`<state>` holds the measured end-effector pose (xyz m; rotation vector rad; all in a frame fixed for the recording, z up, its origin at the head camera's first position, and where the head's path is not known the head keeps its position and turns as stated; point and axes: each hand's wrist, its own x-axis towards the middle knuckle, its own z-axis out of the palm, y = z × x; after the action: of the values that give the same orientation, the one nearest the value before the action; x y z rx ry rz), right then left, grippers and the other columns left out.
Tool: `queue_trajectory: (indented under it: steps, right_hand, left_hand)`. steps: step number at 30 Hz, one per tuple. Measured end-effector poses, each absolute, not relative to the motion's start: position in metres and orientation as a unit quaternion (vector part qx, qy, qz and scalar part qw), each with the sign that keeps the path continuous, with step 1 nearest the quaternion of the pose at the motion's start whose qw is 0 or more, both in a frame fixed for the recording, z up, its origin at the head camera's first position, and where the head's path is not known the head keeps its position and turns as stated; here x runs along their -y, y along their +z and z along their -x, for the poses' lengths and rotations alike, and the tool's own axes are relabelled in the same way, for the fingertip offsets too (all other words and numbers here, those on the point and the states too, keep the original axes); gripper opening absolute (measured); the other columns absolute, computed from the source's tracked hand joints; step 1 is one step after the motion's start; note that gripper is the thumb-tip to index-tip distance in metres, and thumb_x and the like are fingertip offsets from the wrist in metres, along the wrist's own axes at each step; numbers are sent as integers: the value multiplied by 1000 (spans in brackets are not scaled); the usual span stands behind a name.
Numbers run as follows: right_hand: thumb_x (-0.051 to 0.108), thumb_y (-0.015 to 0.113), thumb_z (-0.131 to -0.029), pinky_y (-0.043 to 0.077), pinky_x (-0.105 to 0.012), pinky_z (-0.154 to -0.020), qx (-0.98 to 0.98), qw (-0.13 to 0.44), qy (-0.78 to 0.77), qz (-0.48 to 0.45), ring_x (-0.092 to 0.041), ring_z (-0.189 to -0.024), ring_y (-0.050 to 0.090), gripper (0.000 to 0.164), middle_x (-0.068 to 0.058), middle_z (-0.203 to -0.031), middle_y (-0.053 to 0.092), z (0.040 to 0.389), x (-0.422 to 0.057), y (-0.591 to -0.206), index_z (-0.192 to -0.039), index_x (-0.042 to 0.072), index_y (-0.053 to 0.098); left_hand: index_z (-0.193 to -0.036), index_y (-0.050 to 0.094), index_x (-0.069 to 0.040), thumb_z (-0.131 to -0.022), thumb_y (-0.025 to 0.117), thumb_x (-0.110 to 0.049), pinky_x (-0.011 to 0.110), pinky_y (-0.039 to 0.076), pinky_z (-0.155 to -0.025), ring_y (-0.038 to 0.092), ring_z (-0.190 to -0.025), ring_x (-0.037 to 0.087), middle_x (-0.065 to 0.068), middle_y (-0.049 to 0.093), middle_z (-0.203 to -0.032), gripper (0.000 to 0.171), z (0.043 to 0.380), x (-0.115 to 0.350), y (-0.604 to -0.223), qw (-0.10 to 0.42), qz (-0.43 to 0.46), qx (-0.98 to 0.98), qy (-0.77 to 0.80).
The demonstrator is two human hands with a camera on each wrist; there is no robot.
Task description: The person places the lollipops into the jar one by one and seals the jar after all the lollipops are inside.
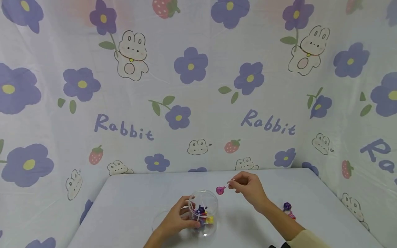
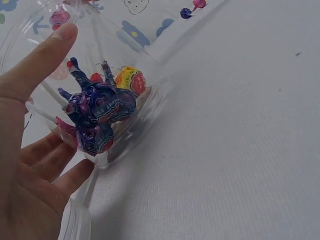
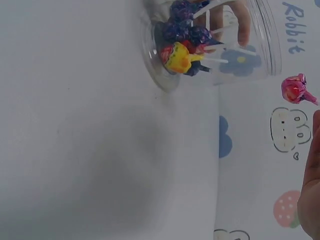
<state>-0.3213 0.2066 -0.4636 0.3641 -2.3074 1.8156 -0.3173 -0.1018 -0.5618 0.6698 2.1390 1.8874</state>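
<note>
My left hand [image 1: 181,215] grips a clear plastic jar [image 2: 150,107] from its left side, thumb and fingers round the wall. Several wrapped lollipops lie inside, mostly dark purple [image 2: 102,105] and one yellow [image 3: 177,58], their white sticks pointing up toward the open mouth. Above and to the right of the jar, my right hand [image 1: 248,187] pinches the white stick of a pink lollipop [image 1: 220,190], its wrapped head pointing left toward the jar's rim. In the right wrist view that pink lollipop [image 3: 295,90] is just outside the mouth.
Two more lollipops, one purple [image 1: 287,206] and one pink-red [image 1: 291,215], lie on the white table [image 1: 133,193] beside my right forearm. A round clear lid [image 1: 159,218] rests left of the jar, partly behind my left hand. A patterned curtain [image 1: 217,103] stands behind the table.
</note>
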Motion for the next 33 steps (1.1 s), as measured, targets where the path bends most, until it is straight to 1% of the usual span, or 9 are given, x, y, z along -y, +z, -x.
queue_trajectory:
  steps: [3,7,10,14,17,18,21,26,33]
  right_hand:
    - [15,77,-95,62,-31,-74,772,79,615,-139,-28,-88,74,15,-12,-95,75,321,-198,-462,-98,1,71]
    - [14,77,-95,62,-31,-74,769,79,616,-154,-37,-91,72,13,-12,-95,75,321,-190,-461,-97,2,71]
    - [13,77,-95,61,-30,-72,768,70,614,-169,-38,-90,72,12,-12,-95,75,322,-183,-461,-97,2,71]
    - [13,76,-96,62,-30,-72,772,40,602,-199,-29,-86,73,13,-12,-95,75,322,-176,-463,-97,1,71]
    - [13,75,-97,61,-30,-71,783,12,580,-227,-28,-84,73,12,-11,-92,75,320,-171,-465,-97,2,71]
    - [13,75,-97,61,-29,-71,786,1,571,-237,-30,-84,73,11,-11,-92,74,319,-170,-465,-97,2,71]
    - [13,74,-97,61,-28,-70,798,-28,539,-270,-30,-81,72,9,-10,-90,74,317,-167,-465,-97,5,72]
    - [10,74,-96,61,-28,-72,802,-62,502,-318,-21,-79,72,7,-7,-88,75,316,-163,-462,-100,4,74]
    - [7,75,-94,61,-27,-74,805,-95,464,-357,-15,-80,73,4,-1,-88,75,317,-157,-455,-97,6,76]
  left_hand:
    - [-147,46,-13,-82,90,-12,47,47,-107,52,-134,42,22,50,-142,78,318,102,-562,108,-231,-720,646]
    - [-147,46,-15,-83,90,-13,46,48,-107,53,-133,40,20,51,-142,77,318,102,-563,108,-231,-722,643]
    - [-149,45,-12,-83,90,-14,45,49,-106,54,-133,40,22,50,-143,79,319,103,-563,105,-233,-724,640]
    - [-150,42,-8,-83,90,-13,41,50,-105,53,-132,41,26,49,-143,82,319,103,-563,102,-241,-721,641]
    - [-149,43,-8,-82,90,-12,39,50,-105,53,-133,43,26,49,-142,82,319,103,-563,100,-247,-718,643]
    - [-149,43,-8,-82,90,-12,39,50,-104,53,-133,43,26,49,-142,82,320,103,-564,100,-248,-718,643]
    - [-149,43,-9,-83,90,-12,40,50,-104,53,-133,42,24,50,-141,81,320,103,-565,98,-251,-719,641]
    - [-150,41,-7,-84,89,-14,42,50,-105,53,-133,42,24,50,-143,82,319,102,-566,98,-252,-720,639]
    - [-150,41,-6,-85,89,-16,39,50,-105,53,-134,41,26,48,-144,82,318,102,-563,101,-258,-715,642]
